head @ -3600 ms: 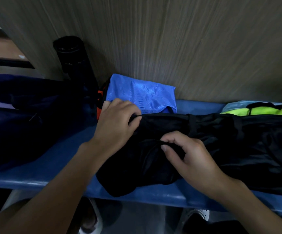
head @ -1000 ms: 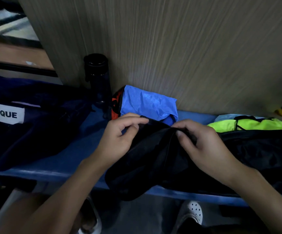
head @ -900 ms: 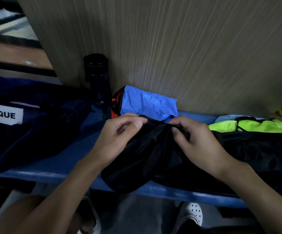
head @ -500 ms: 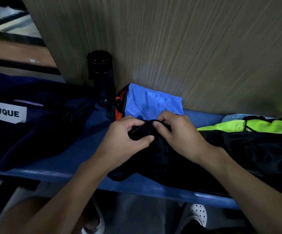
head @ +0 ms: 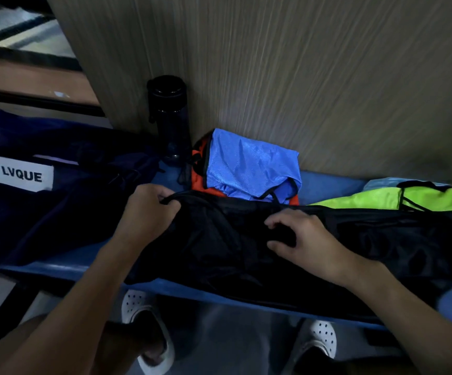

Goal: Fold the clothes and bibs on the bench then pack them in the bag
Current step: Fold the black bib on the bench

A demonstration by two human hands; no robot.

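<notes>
- Wood-grain wall panel (head: pixel 314 77): stands upright behind the bench and fills the upper part of the view.
- Blue bench (head: pixel 78 257): runs left to right below the panel and carries every item listed below except the shoes.
- Dark navy bag (head: pixel 65 217): lies on the left end of the bench, with a white label (head: pixel 21 173) reading "LVQUE" on its upper face.
- Black garment (head: pixel 219 253): lies spread across the middle and right of the bench, and its near edge hangs just over the front of the seat. Its right end overlaps the neon bib.
- Neon yellow-green bib (head: pixel 376 197): lies at the right end of the bench, partly under the black garment.
- Blue bib (head: pixel 249 163): folded, set against the wall panel on top of an orange bib (head: pixel 200 184) — only an orange edge shows.
- Black bottle (head: pixel 169 115): upright against the panel, between the bag and the folded bibs.
- Left hand (head: pixel 149 212): fingers curled around the upper left edge of the black garment, gripping it just beside the bag.
- Right hand (head: pixel 306 239): rests on the middle of the black garment, well apart from the left hand, fingers bent and thumb spread — whether it pinches a fold cannot be told.
- White perforated shoes (head: pixel 143 320): on the floor below the bench edge.
</notes>
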